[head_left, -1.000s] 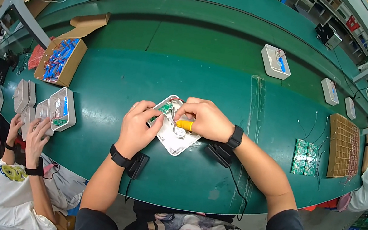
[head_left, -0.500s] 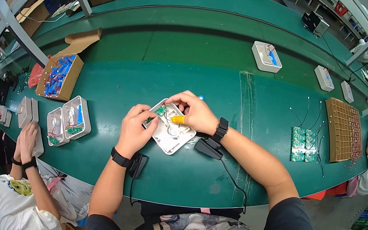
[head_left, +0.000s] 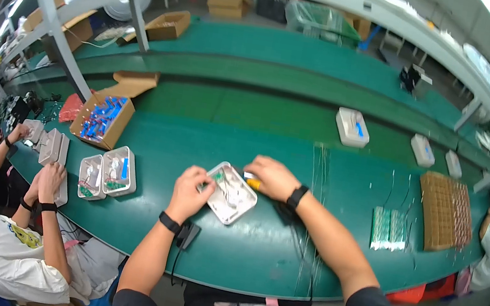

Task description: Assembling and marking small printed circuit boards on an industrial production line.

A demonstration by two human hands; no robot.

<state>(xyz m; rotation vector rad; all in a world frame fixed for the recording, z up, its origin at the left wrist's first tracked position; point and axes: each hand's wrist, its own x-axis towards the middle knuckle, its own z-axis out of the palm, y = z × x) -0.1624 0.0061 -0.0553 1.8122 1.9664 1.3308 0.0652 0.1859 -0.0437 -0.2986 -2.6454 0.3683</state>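
Observation:
A white plastic housing (head_left: pixel 224 216) lies on the bench in front of me, with thin wires and a small green circuit board (head_left: pixel 218 176) inside it. My left hand (head_left: pixel 190 194) is closed at the housing's left rim, thumb and fingers together beside the board; exactly what they pinch is partly hidden. Just off the far right edge, my right hand (head_left: pixel 275 179) has its fingers curled over a yellow cylindrical tool (head_left: pixel 253 184). Most of that tool is covered by the hand, so its kind does not show.
To the left stand two filled white housings (head_left: pixel 120 173) and a cardboard box (head_left: pixel 108 136) of blue batteries. Circuit boards (head_left: pixel 389 228) with wires and a divided carton (head_left: pixel 440 213) lie right. More housings (head_left: pixel 353 128) sit farther back. A co-worker (head_left: pixel 19 245) works at left.
My right hand has drawn the yellow tool away from the housing's inside to beyond its right edge. My left hand stays at the left rim. The view has tilted upward.

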